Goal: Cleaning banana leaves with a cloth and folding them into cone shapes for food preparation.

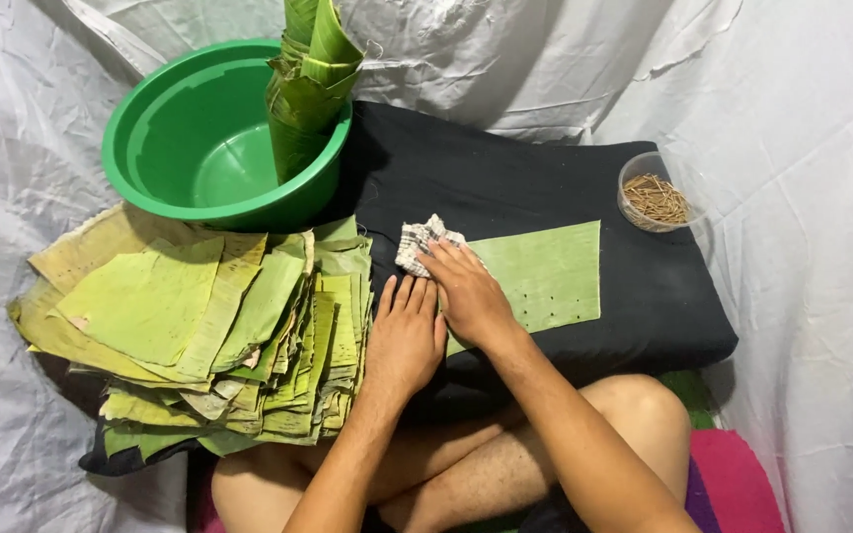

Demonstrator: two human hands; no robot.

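Pressing a small checked cloth (425, 243) onto a green leaf sheet (545, 272), the right hand (468, 294) has its fingers together on the cloth. The left hand (405, 336) lies flat, fingers slightly apart, maybe touching the leaf's edge, beside the leaf pile (209, 336).

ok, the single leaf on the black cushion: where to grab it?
Take the leaf at its free right edge, coming from the right. It lies flat, and the right hand and cloth cover its left end. Pinch a corner and peel it up.

Makeshift home floor workspace, white plastic sheeting (821, 296) all around, black cushion (545, 178), stacked banana leaves (199, 326)
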